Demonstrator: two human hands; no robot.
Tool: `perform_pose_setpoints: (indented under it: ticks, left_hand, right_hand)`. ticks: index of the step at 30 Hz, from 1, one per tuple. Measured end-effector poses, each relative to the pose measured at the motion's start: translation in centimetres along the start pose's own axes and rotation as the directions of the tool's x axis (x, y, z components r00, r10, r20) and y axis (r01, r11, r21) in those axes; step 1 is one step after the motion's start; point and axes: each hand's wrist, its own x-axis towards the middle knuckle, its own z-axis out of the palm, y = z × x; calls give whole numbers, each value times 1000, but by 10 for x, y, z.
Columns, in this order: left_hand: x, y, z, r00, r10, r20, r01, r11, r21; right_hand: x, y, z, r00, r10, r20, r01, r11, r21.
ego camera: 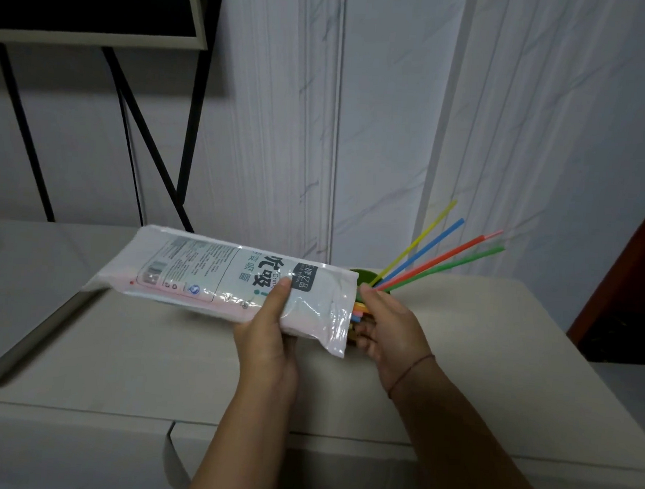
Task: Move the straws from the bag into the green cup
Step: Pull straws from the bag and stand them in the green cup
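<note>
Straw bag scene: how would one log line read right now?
left hand: holds bag | right hand: at bag mouth straws | green cup: has straws

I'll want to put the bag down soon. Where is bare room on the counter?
Bare counter lies under and in front of the bag, left of the left hand. It is crowded on the right, where the right hand, green cup and straws meet.
</note>
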Motion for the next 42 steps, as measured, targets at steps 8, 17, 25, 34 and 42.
perform_pose_setpoints:
  ticks: [8, 17, 25, 34, 42]
  left_hand:
    - [5, -1, -1, 980, -197, 20, 197, 963, -185]
    - [23, 1, -15, 959, -278, -57, 250, 924, -290]
    - [27, 5, -20, 961, -250, -121, 203, 930, -305]
    - [24, -2, -15, 964, -259, -62, 224, 915, -334]
    - [21, 2, -12, 955, -285, -82, 250, 923, -293]
  right_hand:
    - [-9, -8, -2, 946, -318, 58, 322, 913, -251]
    - [-6, -30, -23, 924, -380, 44, 379, 892, -246]
    - [-1, -34, -30, 979, -190, 68, 181, 977, 112]
    - [-4, -19, -10, 959, -278, 46, 282, 953, -114]
    - [-11, -17, -2, 936, -351, 6, 349, 929, -119]
